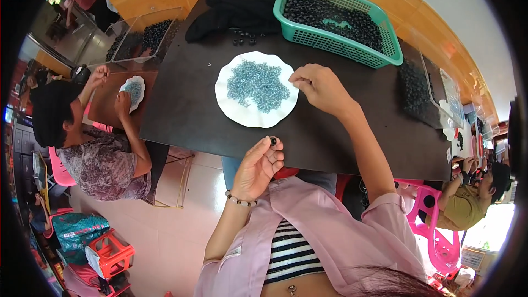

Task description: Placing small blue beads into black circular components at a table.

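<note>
Far left: a co-worker [104, 157] sat with a separate small plate [142, 91] of pale beads. On the main bench [184, 107], going right: black cloth [236, 14] by the back edge, loose dark beads [242, 42] just in front of it, then a scalloped white plate [234, 111] carrying pale blue beads [258, 83].

Left hand [256, 169] was palm up near the bench's front edge, thumb and fingers clamped on one dark bead [273, 141]. That bead sat just off the plate's near rim, right of plate centre. Round, so no long axis to call.

Right hand [325, 92] hung at the plate's right rim, thumb and forefinger tips drawn together; couldn't tell if anything was between them. Hands were apart.

Key relation: dark bead lay nearer the person than the right fingertips and slightly left of them. Pale blue beads were directly left of those fingertips; right hand was the nearer one.

Behind right: green basket [335, 39] of black beads, long axis slanting toward the person at its right end. Far right: clear bin [423, 96], more black beads.
</note>
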A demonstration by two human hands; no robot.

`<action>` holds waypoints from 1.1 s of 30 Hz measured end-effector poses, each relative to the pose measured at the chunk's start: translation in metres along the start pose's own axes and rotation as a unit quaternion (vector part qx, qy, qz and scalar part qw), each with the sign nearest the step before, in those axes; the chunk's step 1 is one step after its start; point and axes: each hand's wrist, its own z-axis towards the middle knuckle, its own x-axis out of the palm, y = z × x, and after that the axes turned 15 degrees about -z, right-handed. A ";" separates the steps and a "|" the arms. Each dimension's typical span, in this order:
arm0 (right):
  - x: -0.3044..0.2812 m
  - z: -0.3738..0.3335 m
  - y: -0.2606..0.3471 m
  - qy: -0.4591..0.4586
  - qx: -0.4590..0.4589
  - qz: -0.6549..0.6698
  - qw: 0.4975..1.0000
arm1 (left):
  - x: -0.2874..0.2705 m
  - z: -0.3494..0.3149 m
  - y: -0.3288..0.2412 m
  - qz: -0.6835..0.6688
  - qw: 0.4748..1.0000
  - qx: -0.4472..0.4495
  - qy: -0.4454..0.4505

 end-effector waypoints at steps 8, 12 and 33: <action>0.031 0.015 0.027 0.056 -0.119 0.022 0.991 | -0.006 0.012 -0.003 0.019 0.999 -0.031 0.024; 0.058 0.028 0.059 0.092 -0.101 -0.010 0.990 | -0.009 0.009 -0.007 0.027 0.999 -0.018 0.013; 0.071 0.023 0.056 0.049 -0.067 -0.022 0.996 | -0.005 0.008 -0.005 0.021 0.999 -0.038 -0.012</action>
